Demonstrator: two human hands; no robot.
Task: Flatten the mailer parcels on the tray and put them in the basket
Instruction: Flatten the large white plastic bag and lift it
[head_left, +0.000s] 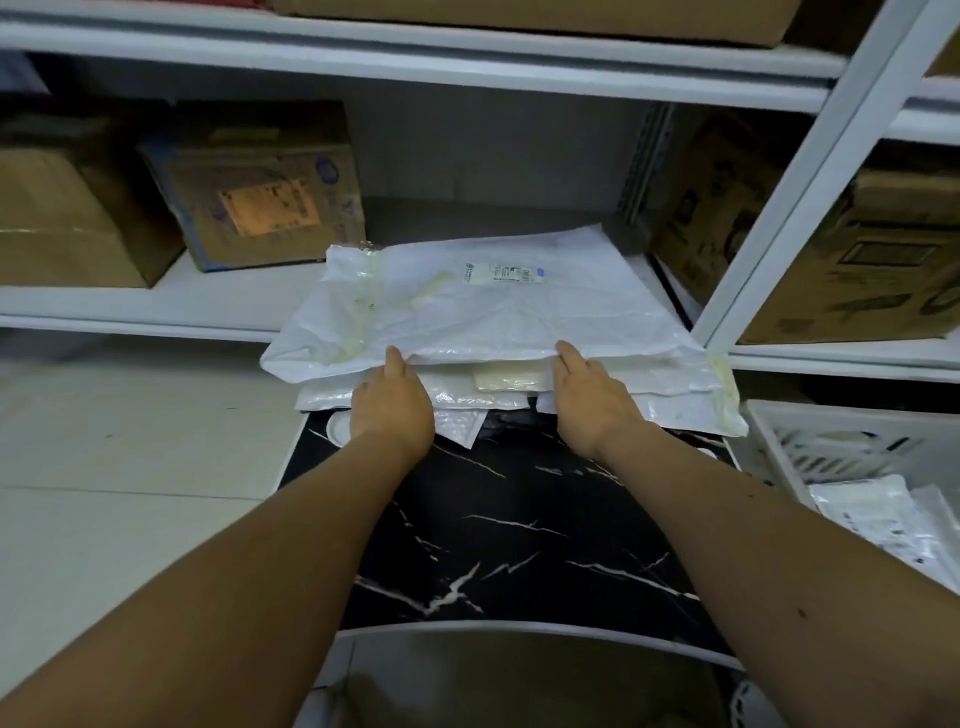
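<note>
A large white mailer parcel (483, 306) with a small shipping label lies on top of a stack of white bubble mailers (462, 397) at the far end of the black marbled tray (519, 530). My left hand (392, 402) grips the top mailer's near edge at the left, thumb on top and fingers hidden beneath. Further right on the same edge, my right hand (589, 400) holds it in the same way. The white slatted basket (831, 441) stands to the right of the tray, with flat mailers (883, 519) inside.
White metal shelving (415, 67) runs behind the tray, holding cardboard boxes (260, 202) at the left and more boxes (857, 260) at the right. A pale tiled floor (130, 441) lies to the left. A grey curved surface (519, 675) sits at the near edge.
</note>
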